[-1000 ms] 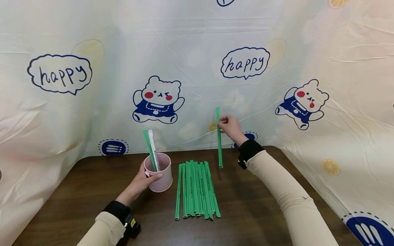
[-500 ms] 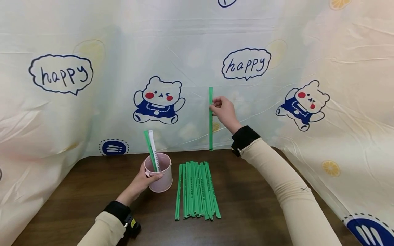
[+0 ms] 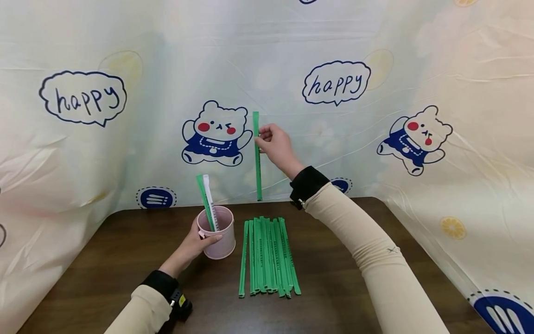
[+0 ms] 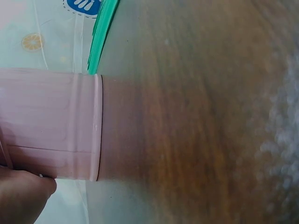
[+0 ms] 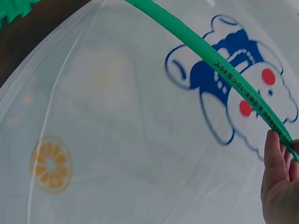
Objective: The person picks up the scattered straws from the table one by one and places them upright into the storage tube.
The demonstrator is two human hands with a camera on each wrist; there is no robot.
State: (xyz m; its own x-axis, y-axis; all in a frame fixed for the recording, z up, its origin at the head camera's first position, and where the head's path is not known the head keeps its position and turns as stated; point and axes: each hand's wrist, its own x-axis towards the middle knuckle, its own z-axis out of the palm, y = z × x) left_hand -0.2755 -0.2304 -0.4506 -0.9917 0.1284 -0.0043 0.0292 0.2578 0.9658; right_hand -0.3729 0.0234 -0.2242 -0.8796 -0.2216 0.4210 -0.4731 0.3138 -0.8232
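Note:
My right hand (image 3: 277, 146) pinches a green-wrapped straw (image 3: 257, 162) upright above the table's far edge. Dark print runs along its wrapper in the right wrist view (image 5: 224, 70). Around the side of a small pink bucket (image 3: 222, 248) curls my left hand (image 3: 192, 243), its thumb near the rim. Two straws lean inside that bucket, a green one (image 3: 203, 195) and a white one (image 3: 210, 199), their lower ends hidden. To the bucket's right lies a row of several green-wrapped straws (image 3: 271, 257), side by side and partly overlapping.
The dark brown wooden table (image 3: 333, 278) carries the bucket and the straws. Behind it hangs a pale printed cloth (image 3: 267, 60) with bears and lettering, close to the table's back edge.
My right hand has carried its straw up and to the left, from beyond the row's right side toward the bucket. My left hand and the bucket have stayed in place.

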